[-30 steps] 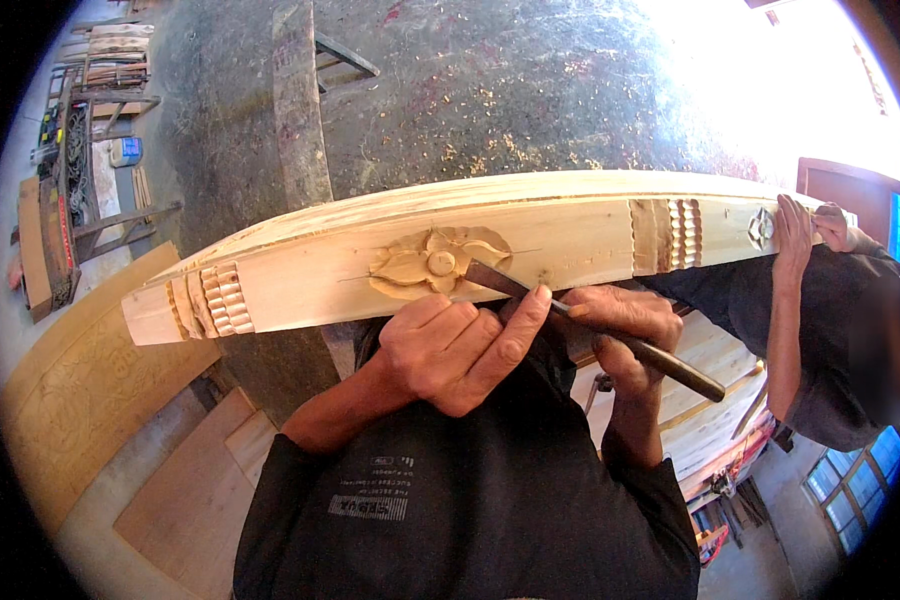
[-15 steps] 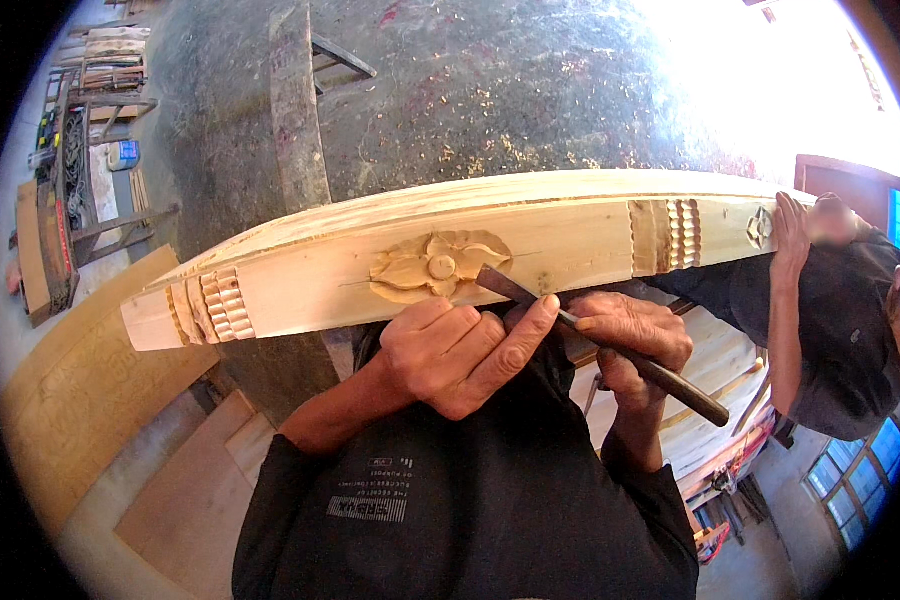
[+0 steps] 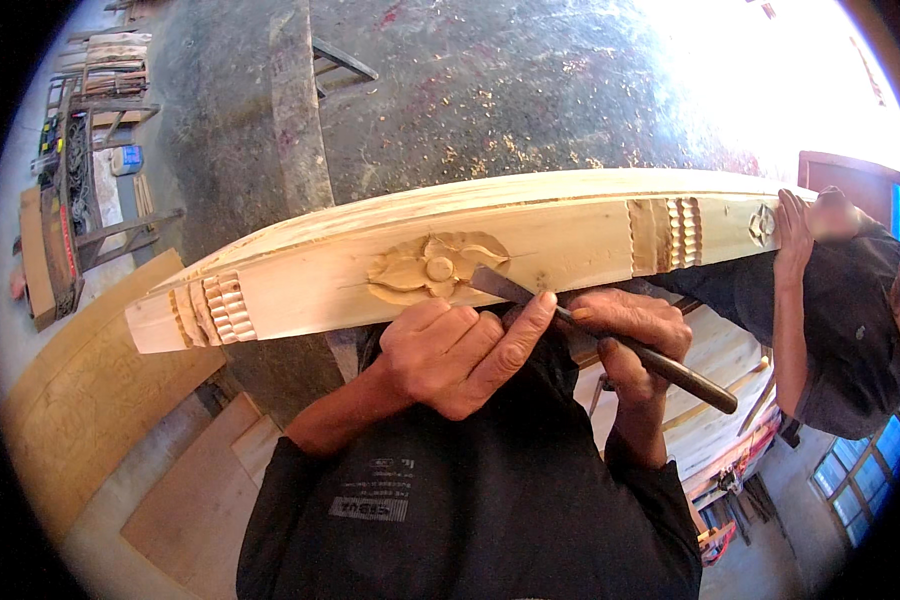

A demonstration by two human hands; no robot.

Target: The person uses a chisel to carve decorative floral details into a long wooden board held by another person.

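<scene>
A long pale wooden beam [image 3: 570, 235] with carved bands and a carved flower medallion [image 3: 436, 268] at its middle runs across the view, tilted up toward the right. The left hand [image 3: 455, 350] lies against the beam's lower edge just below the medallion, its forefinger stretched along the blade of a steel carving chisel with a dark round handle [image 3: 610, 335]. The right hand [image 3: 630, 335] has its grip pressed together around the chisel's shaft, the handle jutting out to the lower right. The blade tip touches the medallion's right petal. At the beam's right end another person's hand [image 3: 792, 225] rests on the wood beside a small carved rosette [image 3: 762, 224].
</scene>
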